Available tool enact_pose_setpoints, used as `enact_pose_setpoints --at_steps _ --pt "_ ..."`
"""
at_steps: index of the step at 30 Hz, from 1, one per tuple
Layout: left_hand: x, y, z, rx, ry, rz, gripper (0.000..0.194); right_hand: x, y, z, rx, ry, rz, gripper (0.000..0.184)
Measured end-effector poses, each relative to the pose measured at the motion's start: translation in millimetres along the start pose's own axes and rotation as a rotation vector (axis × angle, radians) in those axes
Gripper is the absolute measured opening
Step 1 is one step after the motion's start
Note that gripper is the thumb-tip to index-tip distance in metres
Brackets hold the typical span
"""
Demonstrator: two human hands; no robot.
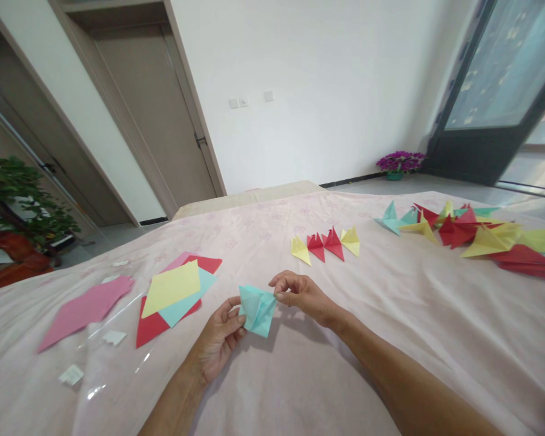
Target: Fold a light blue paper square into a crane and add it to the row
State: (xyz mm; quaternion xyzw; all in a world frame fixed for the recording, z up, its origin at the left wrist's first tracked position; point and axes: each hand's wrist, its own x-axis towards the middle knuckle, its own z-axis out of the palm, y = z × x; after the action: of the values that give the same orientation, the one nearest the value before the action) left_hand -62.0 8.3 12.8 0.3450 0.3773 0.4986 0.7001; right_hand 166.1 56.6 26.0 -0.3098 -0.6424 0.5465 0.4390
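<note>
Left hand point(221, 336) pinching left edge of folded turquoise paper point(257, 311), right hand point(306, 298) its right corner, held between them over pale pink tablecloth point(279, 393); grip best light, layers aligned, each crease pressed sharp.

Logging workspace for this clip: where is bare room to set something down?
Bare cloth shows between the overlapping sheets and the row of four folded pieces, and between the right forearm and the folded pile. Crowded: that pile, and where the left hand and right hand hold the blue paper.
</note>
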Motion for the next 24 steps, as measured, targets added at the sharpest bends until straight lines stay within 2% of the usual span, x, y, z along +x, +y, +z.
enact_pose_setpoints --at_steps 2,4,7,11,15,20,24 --pt "0.2 -1.8 0.6 -0.012 0.017 0.021 0.041 0.3 2.4 2.9 0.039 0.076 0.072 0.030" --pt "0.2 -4.3 1.9 -0.033 0.045 0.050 0.043 0.8 5.5 7.5 0.023 0.213 0.109 0.028" --pt "-0.7 -8.2 6.6 -0.060 0.110 0.076 0.043 0.3 8.6 17.4 -0.029 0.371 0.075 0.024" --pt "-3.3 -12.6 16.3 -0.102 0.173 0.107 0.044 -6.0 6.2 34.4 -0.121 0.357 0.008 0.015" --pt "-5.9 -18.2 23.0 -0.131 0.189 0.149 0.038 -15.6 -1.3 48.9 -0.329 0.374 -0.009 0.009" --pt "-7.5 -24.2 27.9 -0.119 0.194 0.158 0.032 -21.3 -8.3 55.6 -0.515 0.381 -0.177 0.018" --pt "-7.4 -26.0 31.5 -0.094 0.153 0.175 0.029 -21.6 -11.2 57.2 -0.578 0.382 -0.218 0.016"
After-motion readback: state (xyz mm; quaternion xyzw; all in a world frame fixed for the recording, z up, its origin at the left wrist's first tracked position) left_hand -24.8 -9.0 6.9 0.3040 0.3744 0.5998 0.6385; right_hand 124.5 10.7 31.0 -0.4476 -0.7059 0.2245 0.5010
